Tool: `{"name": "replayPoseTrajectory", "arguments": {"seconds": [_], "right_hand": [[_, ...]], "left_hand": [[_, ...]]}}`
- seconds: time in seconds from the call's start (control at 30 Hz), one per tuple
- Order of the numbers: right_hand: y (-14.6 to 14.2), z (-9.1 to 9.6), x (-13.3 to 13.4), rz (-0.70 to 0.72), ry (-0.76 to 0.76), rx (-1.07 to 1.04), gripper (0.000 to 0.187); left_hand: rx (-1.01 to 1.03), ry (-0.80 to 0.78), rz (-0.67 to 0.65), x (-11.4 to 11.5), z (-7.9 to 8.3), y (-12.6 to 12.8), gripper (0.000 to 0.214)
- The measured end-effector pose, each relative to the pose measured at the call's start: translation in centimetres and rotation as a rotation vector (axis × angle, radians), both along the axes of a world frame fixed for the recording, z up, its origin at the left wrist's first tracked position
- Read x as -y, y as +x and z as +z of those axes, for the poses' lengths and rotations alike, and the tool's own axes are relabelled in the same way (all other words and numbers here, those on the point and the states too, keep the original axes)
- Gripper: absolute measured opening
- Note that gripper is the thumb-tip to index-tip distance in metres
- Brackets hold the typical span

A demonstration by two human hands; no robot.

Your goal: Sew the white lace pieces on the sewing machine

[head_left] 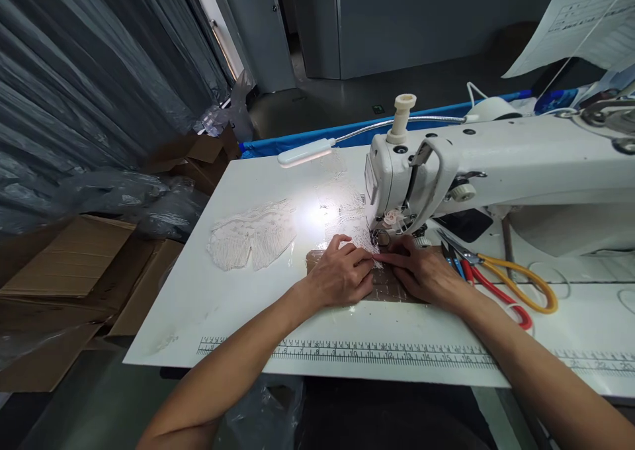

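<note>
A piece of white lace fabric (346, 213) lies under the needle area of a white sewing machine (391, 172) and trails back across the table. At its near edge, just in front of the presser foot, my left hand (344, 274) is closed with bent fingers on the lace. My right hand (429, 270) pinches the same edge from the right, its fingertips meeting the left ones. Both hands rest over a brown plate (389, 290) set in the tabletop. The fabric between the fingertips is mostly hidden.
Another lace piece (253, 233) lies flat to the left. Scissors with orange and red handles (520, 281) rest right of my right hand. A lit lamp (306, 152) hangs over the white table (198, 311), which has a printed ruler (357, 353). Cardboard boxes (74, 258) stand left.
</note>
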State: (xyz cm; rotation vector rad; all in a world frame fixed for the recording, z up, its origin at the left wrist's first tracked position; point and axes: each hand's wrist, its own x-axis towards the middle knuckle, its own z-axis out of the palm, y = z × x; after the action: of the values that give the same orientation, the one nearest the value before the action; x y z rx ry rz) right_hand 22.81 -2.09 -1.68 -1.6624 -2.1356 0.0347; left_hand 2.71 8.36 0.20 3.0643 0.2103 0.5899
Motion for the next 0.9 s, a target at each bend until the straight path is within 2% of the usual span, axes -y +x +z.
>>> {"name": "replayPoseTrajectory", "arguments": {"seconds": [0.27, 0.57, 0.7, 0.8, 0.9], "right_hand": [[-0.3, 0.2, 0.2, -0.034, -0.029, 0.039, 0.041], [-0.8, 0.3, 0.1, -0.071, 0.013, 0.192, 0.042], [-1.2, 0.3, -0.2, -0.136, -0.015, 0.254, 0.041], [-1.5, 0.4, -0.3, -0.170, -0.014, 0.260, 0.041], [-1.4, 0.6, -0.2, -0.128, -0.012, 0.209, 0.041]], "left_hand": [[-0.079, 0.064, -0.083, -0.9, 0.8, 0.7, 0.029], [-0.114, 0.022, -0.035, -0.8, 0.7, 0.2, 0.029], [-0.131, -0.006, -0.025, -1.1, 0.9, 0.2, 0.030], [-0.149, -0.019, -0.005, -1.2, 1.0, 0.2, 0.032], [-0.156, -0.017, 0.005, -1.2, 1.0, 0.2, 0.034]]}}
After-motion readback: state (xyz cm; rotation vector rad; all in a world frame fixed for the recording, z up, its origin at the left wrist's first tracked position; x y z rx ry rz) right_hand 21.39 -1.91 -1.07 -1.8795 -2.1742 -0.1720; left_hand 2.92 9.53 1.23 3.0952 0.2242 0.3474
